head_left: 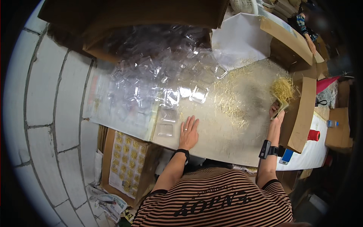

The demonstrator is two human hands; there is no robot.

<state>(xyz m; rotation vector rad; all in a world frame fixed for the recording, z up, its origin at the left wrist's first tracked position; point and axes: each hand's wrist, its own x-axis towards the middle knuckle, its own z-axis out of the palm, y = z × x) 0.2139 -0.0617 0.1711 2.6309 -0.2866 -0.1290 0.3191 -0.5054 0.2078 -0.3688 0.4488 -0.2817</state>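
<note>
My left hand (189, 133) lies flat on the tabletop (215, 140), fingers spread, holding nothing. Just to its left sit two small clear plastic boxes (165, 129), one behind the other. On the right, my right hand (275, 109) is closed round the pale greenish lower end of a bundle of yellow strands (283, 89). The loose strands fan out beyond the fingers, beside an open cardboard box. More loose yellow shreds (231, 100) are scattered over the tabletop between my hands. A large heap of clear plastic boxes (151, 75) spreads across the far left.
A big cardboard carton (132, 15) overhangs the heap. Left of my legs, another carton (143, 166) holds rows of yellow-filled packs. The open cardboard box (300, 113) borders the right side, with a red spool (313, 135) beyond. Another person's arm (311, 43) shows at far right.
</note>
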